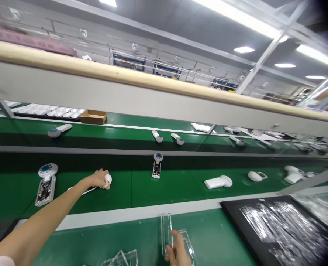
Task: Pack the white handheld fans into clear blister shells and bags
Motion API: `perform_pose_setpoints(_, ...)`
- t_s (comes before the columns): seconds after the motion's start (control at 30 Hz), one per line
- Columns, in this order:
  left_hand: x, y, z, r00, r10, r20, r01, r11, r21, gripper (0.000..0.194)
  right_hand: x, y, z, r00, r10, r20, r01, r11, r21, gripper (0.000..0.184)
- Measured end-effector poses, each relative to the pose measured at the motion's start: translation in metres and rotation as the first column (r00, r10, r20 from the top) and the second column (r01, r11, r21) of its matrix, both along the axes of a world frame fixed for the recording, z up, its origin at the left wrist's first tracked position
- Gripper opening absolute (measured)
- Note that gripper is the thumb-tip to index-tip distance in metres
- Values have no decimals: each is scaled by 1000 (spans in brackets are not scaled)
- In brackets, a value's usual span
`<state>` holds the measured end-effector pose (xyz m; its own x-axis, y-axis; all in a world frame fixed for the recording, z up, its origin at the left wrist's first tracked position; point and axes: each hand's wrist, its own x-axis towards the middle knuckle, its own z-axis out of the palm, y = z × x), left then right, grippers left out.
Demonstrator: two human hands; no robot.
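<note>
My left hand (100,179) reaches out over the green conveyor belt (180,188) and is closed around the round head of a white handheld device (107,180) lying on the belt. Down at the bottom edge, my right hand (177,253) pinches a clear plastic part (166,231) above the green bench top. More clear plastic pieces (122,258) lie beside it to the left. A similar device with a blue round head and exposed circuit board (45,183) lies left of my left hand; another one (157,165) lies to its right.
Further white devices (218,181) ride the belt to the right, and several more lie on the far belt (158,136). A black tray of clear parts (285,225) sits at the bottom right. A cardboard box (93,116) and a tray of white parts (50,111) stand behind. An overhead beam (164,92) crosses the view.
</note>
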<state>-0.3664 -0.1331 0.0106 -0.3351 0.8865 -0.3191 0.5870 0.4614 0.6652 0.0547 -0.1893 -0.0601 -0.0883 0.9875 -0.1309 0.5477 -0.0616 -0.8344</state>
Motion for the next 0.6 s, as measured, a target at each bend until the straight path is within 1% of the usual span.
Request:
perform_pose_setpoints(0.07,11,-13,11,998,62,21,-63,996,61,42,7,5,9,994,-17,-111,19,1000,20,46)
perform_pose_setpoints(0.13,22,-24,29,988,136,76,-146,978,152,53,7,11,25,976,44,-213,-45,999,-2,49)
perform_pose_setpoints(0.2,38,-33,50,968,186,171,-226,940,257,65,-1,15,48,946,121,-300,-141,989,-46,51)
perform_pose_setpoints(0.27,63,-42,71,939,185,291,-282,898,337,67,-18,14,76,926,161,-341,-190,980,-52,53)
perform_pose_setpoints(0.3,78,-46,79,899,178,399,-331,874,356,67,-28,11,92,925,177,-337,-200,979,-34,54)
perform_pose_setpoints(0.33,94,-51,85,829,168,534,-399,846,353,67,-39,7,107,928,201,-315,-215,977,-7,56)
perform_pose_setpoints(0.37,111,-55,90,726,156,670,-477,816,327,68,-49,3,121,933,234,-275,-236,971,28,58)
perform_pose_setpoints(0.4,128,-59,93,607,143,782,-548,788,281,69,-57,-3,134,936,270,-225,-263,963,64,60)
perform_pose_setpoints(0.43,143,-63,95,498,129,857,-599,767,232,69,-64,-8,144,939,297,-172,-284,954,97,60)
perform_pose_setpoints(0.47,157,-67,96,428,124,895,-626,755,195,68,-70,-14,152,944,309,-119,-293,947,132,58)
perform_pose_setpoints(0.5,168,-71,97,411,130,903,-632,754,179,67,-74,-18,156,950,303,-72,-288,943,166,53)
perform_pose_setpoints(0.53,177,-74,98,414,141,899,-631,757,172,65,-76,-23,159,957,287,-33,-275,941,200,48)
perform_pose_setpoints(0.6,189,-81,98,447,176,877,-639,749,176,63,-76,-30,158,965,259,41,-261,933,249,43)
